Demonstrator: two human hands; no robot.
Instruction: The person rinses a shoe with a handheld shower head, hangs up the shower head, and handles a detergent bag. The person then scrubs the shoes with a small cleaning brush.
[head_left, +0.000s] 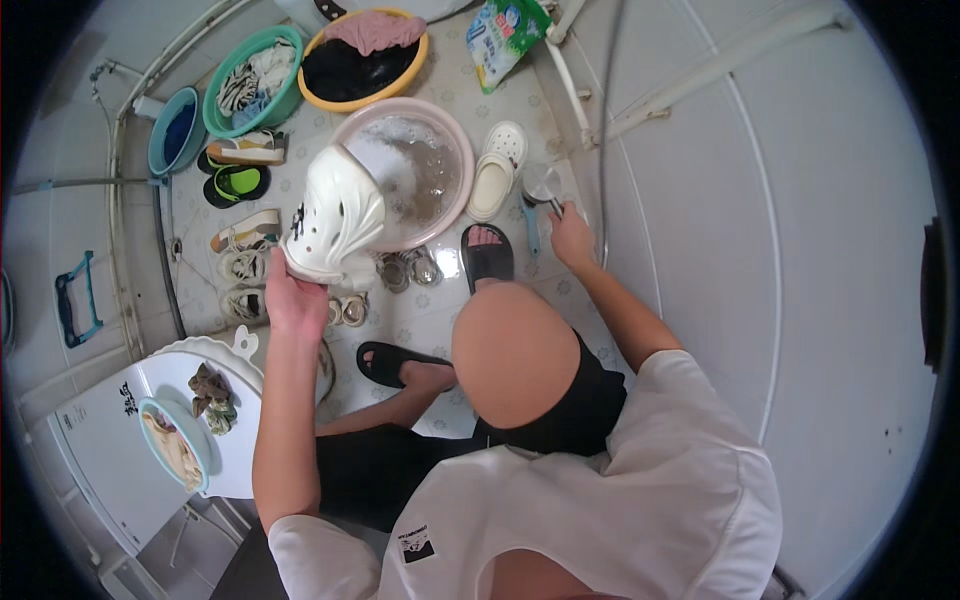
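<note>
A white clog (342, 210) is held up in the left hand (297, 303), the thumb and fingers closed on its lower edge, in a tiled washroom where footwear and laundry are spread across the floor (420, 340). In the view from above, the near left rim of a pink basin (466, 165) is overlapped by the clog; the basin is filled with cloudy, sudsy water. A metal dipper (542, 183) is held by its handle in the narrow grip of the right hand (572, 238), its bowl just beside the second clog (498, 170), which is set on the floor right of the basin. Beneath the dipper, a blue brush (530, 228) is seen. A yellow basin (425, 50) and a green basin (283, 112), both loaded with cloth, are placed beyond, with a blue basin (195, 140) at far left and a detergent bag (505, 42) near the wall. Sneakers (245, 232) and black shoes (238, 185) are lined up at left. On a white surface (240, 440), a small basin (205, 460) is rested beside crumpled cloths (210, 395). Black slides (488, 260) are worn.
</note>
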